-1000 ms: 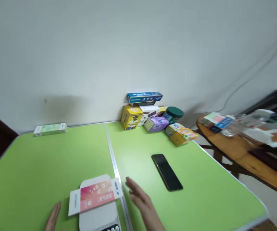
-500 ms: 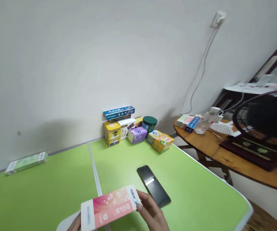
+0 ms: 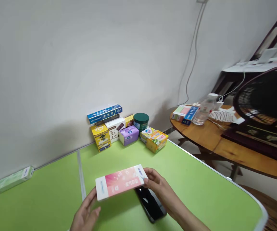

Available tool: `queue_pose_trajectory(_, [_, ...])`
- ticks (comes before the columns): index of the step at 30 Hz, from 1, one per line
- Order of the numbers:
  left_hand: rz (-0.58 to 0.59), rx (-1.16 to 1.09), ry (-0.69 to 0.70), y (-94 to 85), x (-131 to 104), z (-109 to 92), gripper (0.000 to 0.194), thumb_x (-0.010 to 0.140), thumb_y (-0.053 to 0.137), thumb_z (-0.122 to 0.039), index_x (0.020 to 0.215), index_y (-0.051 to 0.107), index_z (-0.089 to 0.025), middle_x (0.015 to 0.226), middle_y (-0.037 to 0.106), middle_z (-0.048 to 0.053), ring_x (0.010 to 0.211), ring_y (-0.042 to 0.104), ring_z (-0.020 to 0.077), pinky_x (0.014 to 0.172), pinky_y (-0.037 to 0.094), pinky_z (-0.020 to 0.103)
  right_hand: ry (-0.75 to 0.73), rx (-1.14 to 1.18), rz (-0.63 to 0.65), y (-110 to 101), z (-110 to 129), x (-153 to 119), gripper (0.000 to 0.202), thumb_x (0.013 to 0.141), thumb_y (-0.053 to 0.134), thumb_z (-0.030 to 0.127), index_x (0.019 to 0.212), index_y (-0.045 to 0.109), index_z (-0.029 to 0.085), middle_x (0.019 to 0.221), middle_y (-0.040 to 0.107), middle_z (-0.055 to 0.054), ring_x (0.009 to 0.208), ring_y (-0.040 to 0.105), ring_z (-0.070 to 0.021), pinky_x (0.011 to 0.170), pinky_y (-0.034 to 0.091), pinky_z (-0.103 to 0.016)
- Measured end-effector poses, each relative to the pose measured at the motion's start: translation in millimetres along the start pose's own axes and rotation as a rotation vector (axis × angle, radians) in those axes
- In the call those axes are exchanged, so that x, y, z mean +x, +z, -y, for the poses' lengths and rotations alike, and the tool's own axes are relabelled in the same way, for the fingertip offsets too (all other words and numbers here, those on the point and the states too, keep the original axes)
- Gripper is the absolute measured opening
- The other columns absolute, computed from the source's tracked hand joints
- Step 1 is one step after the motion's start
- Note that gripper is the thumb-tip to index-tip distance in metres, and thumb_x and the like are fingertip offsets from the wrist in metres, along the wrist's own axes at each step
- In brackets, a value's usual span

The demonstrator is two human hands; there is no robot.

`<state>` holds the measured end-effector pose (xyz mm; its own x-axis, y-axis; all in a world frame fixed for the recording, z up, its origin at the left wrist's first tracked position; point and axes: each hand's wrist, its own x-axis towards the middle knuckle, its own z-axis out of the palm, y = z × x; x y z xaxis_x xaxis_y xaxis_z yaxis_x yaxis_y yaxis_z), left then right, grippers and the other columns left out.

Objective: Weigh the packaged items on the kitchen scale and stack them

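Note:
A flat pink and white box is held above the green table between my two hands, tilted with its printed face up. My right hand grips its right end, thumb on the near edge and fingers behind. At the left end, the fingers of my left hand press against the box, while the thumb stands off below it. A black phone lies on the table under the box's right end and my right hand, partly hidden by them.
Against the wall stand a yellow box, a white box, a blue box on top, a purple pack, a green-lidded jar and yellow packs. A green box lies left. A wooden table holds a bottle and fan.
The pink and white box has moved up and right in view, now overlapping the phone's upper end. More of my left hand shows. The camera view has shifted.

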<state>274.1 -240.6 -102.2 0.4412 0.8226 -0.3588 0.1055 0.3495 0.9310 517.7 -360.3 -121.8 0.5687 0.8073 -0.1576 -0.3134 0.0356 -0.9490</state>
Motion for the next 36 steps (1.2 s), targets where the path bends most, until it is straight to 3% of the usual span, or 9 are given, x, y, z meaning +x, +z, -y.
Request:
queue_pose_trajectory(4, [-0.068, -0.094, -0.063, 11.6, 32.2, -17.4, 0.033, 0.08, 0.058, -0.022, 0.113, 0.057, -0.018, 0.124, 0.06, 0.012, 0.122, 0.05, 0.0275, 0.109, 0.031, 0.048, -0.025, 0.04, 0.07, -2.0, -3.2, 21.5, 0.033, 0.068, 0.071, 0.034, 0.094, 0.057, 0.02, 0.098, 0.068, -0.005, 0.088, 0.061, -0.0221, 0.073, 0.044, -0.032])
queue_pose_trajectory(8, [-0.073, -0.105, -0.113, 15.8, 49.5, -16.0, 0.025, 0.079, 0.059, -0.022, 0.104, 0.058, -0.016, 0.11, 0.067, 0.013, 0.114, 0.057, 0.0285, 0.103, 0.039, 0.048, -0.027, 0.044, 0.053, -4.0, -12.7, 32.6, 0.032, 0.068, 0.071, 0.035, 0.092, 0.058, 0.019, 0.096, 0.069, -0.006, 0.083, 0.062, -0.0209, 0.072, 0.045, -0.031])
queue_pose_trajectory(11, [-0.126, -0.071, -0.042, 19.9, 53.2, -8.4, 0.03, 0.078, 0.06, -0.022, 0.107, 0.057, -0.017, 0.115, 0.065, 0.012, 0.117, 0.055, 0.0286, 0.104, 0.037, 0.05, -0.031, 0.02, 0.034, -6.1, -14.9, 38.0, 0.033, 0.067, 0.072, 0.037, 0.091, 0.059, 0.018, 0.093, 0.07, -0.007, 0.081, 0.063, -0.0218, 0.073, 0.047, -0.033])
queue_pose_trajectory(14, [-0.115, -0.013, 0.054, 25.9, 60.7, -14.5, 0.035, 0.076, 0.062, -0.024, 0.11, 0.058, -0.018, 0.121, 0.062, 0.011, 0.118, 0.053, 0.027, 0.103, 0.039, 0.046, -0.081, -0.023, -0.001, -6.0, -3.8, 51.3, 0.036, 0.066, 0.073, 0.04, 0.091, 0.061, 0.017, 0.094, 0.07, -0.007, 0.083, 0.064, -0.0227, 0.075, 0.048, -0.036])
queue_pose_trajectory(17, [-0.074, 0.091, 0.179, 36.3, 83.4, -40.8, 0.041, 0.074, 0.063, -0.02, 0.115, 0.058, -0.017, 0.124, 0.061, 0.012, 0.116, 0.056, 0.0258, 0.101, 0.041, 0.043, -0.204, -0.122, -0.046, -0.4, 20.8, 85.1, 0.039, 0.064, 0.072, 0.045, 0.09, 0.063, 0.017, 0.09, 0.07, -0.008, 0.079, 0.064, -0.0223, 0.07, 0.05, -0.035])
queue_pose_trajectory(20, [-0.067, 0.204, 0.386, 51.5, 121.0, -73.9, 0.048, 0.075, 0.06, -0.013, 0.123, 0.052, -0.014, 0.126, 0.059, 0.014, 0.112, 0.058, 0.0233, 0.098, 0.043, 0.038, -0.364, -0.236, -0.088, 12.0, 50.0, 136.9, 0.047, 0.064, 0.065, 0.056, 0.088, 0.064, 0.015, 0.085, 0.071, -0.009, 0.074, 0.063, -0.0217, 0.065, 0.05, -0.035])
queue_pose_trajectory(24, [-0.242, 0.435, 0.622, 71.6, 172.8, -103.8, 0.047, 0.078, 0.055, -0.013, 0.125, 0.051, -0.012, 0.121, 0.06, 0.015, 0.106, 0.06, 0.0219, 0.091, 0.047, 0.034, -0.513, -0.335, -0.154, 31.8, 76.9, 201.9, 0.049, 0.071, 0.056, 0.058, 0.094, 0.063, 0.015, 0.091, 0.07, -0.01, 0.081, 0.062, -0.0237, 0.071, 0.049, -0.036])
queue_pose_trajectory(31, [-0.469, 0.604, 0.701, 90.7, 221.9, -110.2, 0.034, 0.078, 0.057, -0.02, 0.11, 0.062, -0.016, 0.111, 0.063, 0.015, 0.121, 0.042, 0.0324, 0.101, 0.031, 0.051, -0.662, -0.548, -0.333, 39.9, 67.6, 258.6, 0.051, 0.076, 0.047, 0.054, 0.1, 0.066, 0.013, 0.104, 0.066, -0.017, 0.102, 0.053, -0.0324, 0.092, 0.038, -0.046])
queue_pose_trajectory(36, [-0.488, 0.668, 0.701, 91.6, 240.1, -107.4, 0.031, 0.078, 0.057, -0.024, 0.108, 0.06, -0.019, 0.11, 0.062, 0.012, 0.119, 0.043, 0.0304, 0.101, 0.03, 0.049, -0.678, -0.618, -0.372, 38.1, 56.4, 277.2, 0.051, 0.081, 0.04, 0.054, 0.103, 0.066, 0.015, 0.107, 0.066, -0.016, 0.106, 0.051, -0.0307, 0.097, 0.035, -0.044])
